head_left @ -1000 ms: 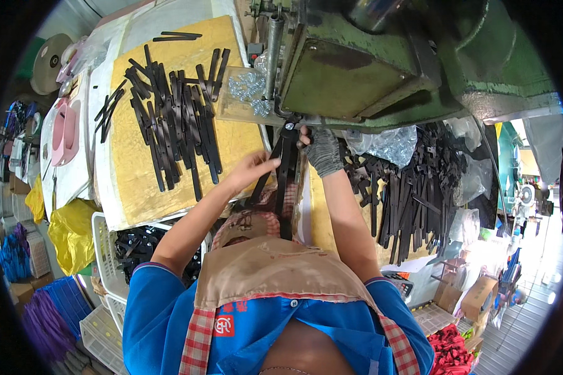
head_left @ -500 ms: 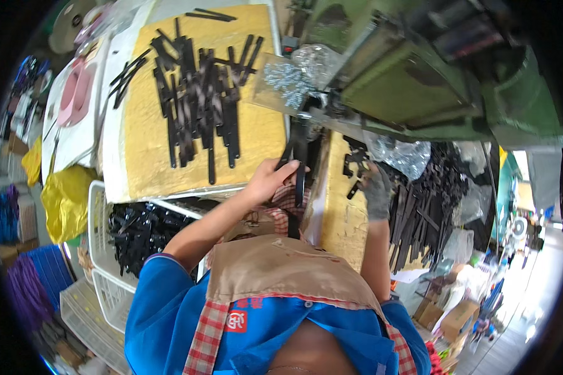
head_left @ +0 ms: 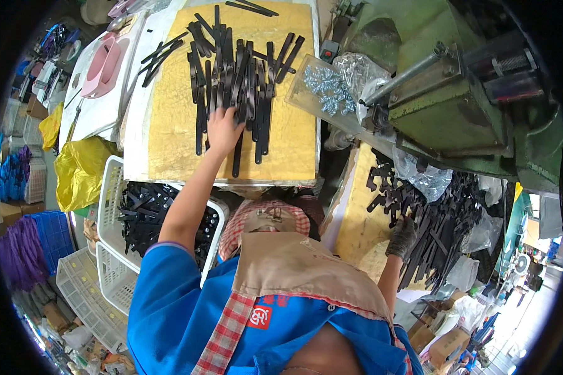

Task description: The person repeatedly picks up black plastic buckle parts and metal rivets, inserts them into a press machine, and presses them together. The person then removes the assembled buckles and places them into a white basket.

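My bare left hand (head_left: 224, 132) rests on the near side of a pile of black metal strips (head_left: 236, 81), its thumb spread from the fingers. Those strips lie heaped on a yellow-covered board (head_left: 288, 137). On the right, my gloved right hand (head_left: 401, 239) is curled at the edge of a second heap. Long black strips (head_left: 428, 244) lie beside it, and small black notched brackets (head_left: 388, 187) lie just beyond its fingertips. What its fingers close on is too small and dark to make out.
A green machine (head_left: 444, 94) with a metal handle fills the far right. Beside it, a clear tray (head_left: 297, 94) holds silvery screws. White baskets (head_left: 109, 206) with black parts stand at left, near a yellow bag (head_left: 81, 172) and a pink container (head_left: 103, 69).
My left hand has left the black strips it held by the machine and moved left onto the pile. My right hand has drawn nearer along the right heap. The view has shifted.
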